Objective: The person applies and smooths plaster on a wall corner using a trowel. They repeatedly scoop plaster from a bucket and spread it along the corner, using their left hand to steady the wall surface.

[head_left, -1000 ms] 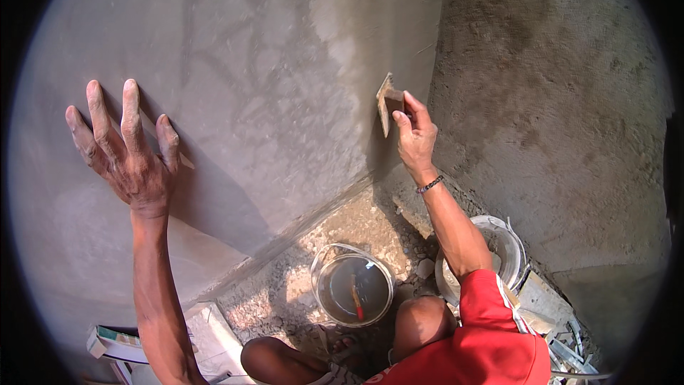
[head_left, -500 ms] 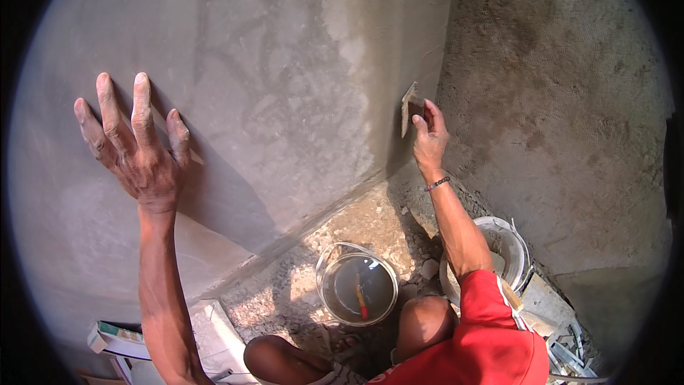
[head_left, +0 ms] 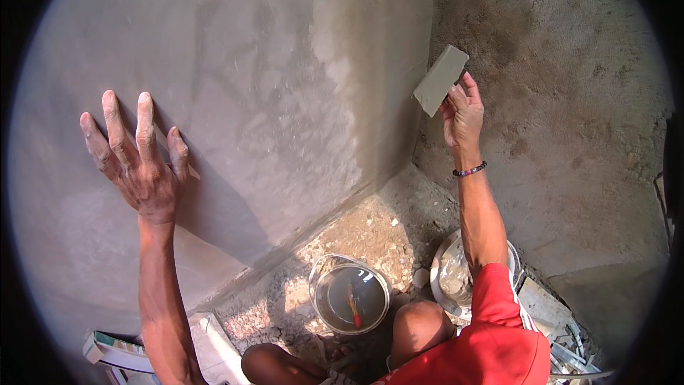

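Right hand [head_left: 462, 115] had come off the wall corner since the earlier frames and now sat a bit right of it, out in front of the rough wall [head_left: 570, 100]; the flat grey block [head_left: 441, 80] it held had turned so its broad face showed. Fingers and thumb were closed around the lower end of that block, which stuck up and left from the hand, tilted. Whether the block touched either wall, could not tell. A beaded bracelet [head_left: 469, 170] was on that wrist.

Left hand [head_left: 139, 160] was open, fingers spread, palm pressed flat on the smooth grey wall [head_left: 249, 85] at left, about where it had been before. It held nothing.

Down near the person, a bucket [head_left: 350, 296] stood on the gravelly floor [head_left: 370, 224] below the corner, with an orange-handled tool [head_left: 353, 308] lying inside. Just right of it was a pale pan [head_left: 449, 278], partly hidden behind the right forearm. Bare knees and red shorts [head_left: 491, 342] showed at the near edge. Some white tiles [head_left: 214, 342] lay at near left by the foot of the smooth wall.
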`<state>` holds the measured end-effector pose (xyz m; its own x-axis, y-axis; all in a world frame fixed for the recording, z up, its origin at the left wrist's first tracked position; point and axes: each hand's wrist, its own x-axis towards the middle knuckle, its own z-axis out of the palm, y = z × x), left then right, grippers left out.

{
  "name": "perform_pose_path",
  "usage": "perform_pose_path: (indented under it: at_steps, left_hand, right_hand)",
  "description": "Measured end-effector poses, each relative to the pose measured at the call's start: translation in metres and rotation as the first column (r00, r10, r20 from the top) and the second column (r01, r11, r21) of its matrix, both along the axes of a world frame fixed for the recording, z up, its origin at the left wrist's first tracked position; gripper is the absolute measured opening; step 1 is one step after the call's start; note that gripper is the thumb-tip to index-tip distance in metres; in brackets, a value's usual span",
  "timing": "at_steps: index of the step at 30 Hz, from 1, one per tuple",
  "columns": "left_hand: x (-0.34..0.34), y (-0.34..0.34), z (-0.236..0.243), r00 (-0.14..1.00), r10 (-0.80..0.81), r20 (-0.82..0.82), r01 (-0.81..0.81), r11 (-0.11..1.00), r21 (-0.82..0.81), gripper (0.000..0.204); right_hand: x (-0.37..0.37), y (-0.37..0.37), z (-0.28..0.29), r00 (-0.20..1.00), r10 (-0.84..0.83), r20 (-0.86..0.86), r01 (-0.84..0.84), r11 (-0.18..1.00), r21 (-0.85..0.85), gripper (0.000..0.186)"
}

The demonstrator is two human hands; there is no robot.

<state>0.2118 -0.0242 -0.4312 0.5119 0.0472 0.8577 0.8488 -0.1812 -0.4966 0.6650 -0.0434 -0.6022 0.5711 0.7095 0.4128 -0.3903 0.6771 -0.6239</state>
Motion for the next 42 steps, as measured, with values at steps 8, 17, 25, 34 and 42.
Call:
perform_pose_path:
  at_steps: [8, 17, 25, 34, 42]
  left_hand:
    - [0.002, -0.001, -0.001, 1.0, 0.001, -0.005, -0.001, 1.0, 0.003, 0.05]
    - [0.004, 0.001, -0.001, 1.0, -0.003, -0.009, 0.003, 1.0, -0.003, 0.05]
    - [-0.001, -0.001, 0.0, 1.0, 0.001, 0.002, -0.001, 1.0, -0.014, 0.05]
    - [0.004, -0.001, -0.001, 1.0, -0.017, -0.005, 0.017, 1.0, -0.01, 0.052]
    - [-0.003, -0.001, 0.001, 1.0, 0.007, -0.021, -0.007, 1.0, 0.004, 0.051]
  right_hand:
    - [-0.009, 0.044, 0.041, 0.585, -0.596, 0.55, 0.665, 0.741, 0.094, 0.042]
    - [-0.026, 0.016, -0.125, 0.485, -0.437, 0.757, 0.799, 0.574, -0.18, 0.038]
    - [-0.015, 0.003, -0.067, 0.719, -0.494, 0.489, 0.618, 0.777, -0.123, 0.045]
    - [-0.023, 0.036, -0.025, 0.774, -0.469, 0.426, 0.563, 0.818, -0.121, 0.04]
    - [-0.076, 0.005, -0.041, 0.755, -0.383, 0.533, 0.475, 0.879, -0.042, 0.041]
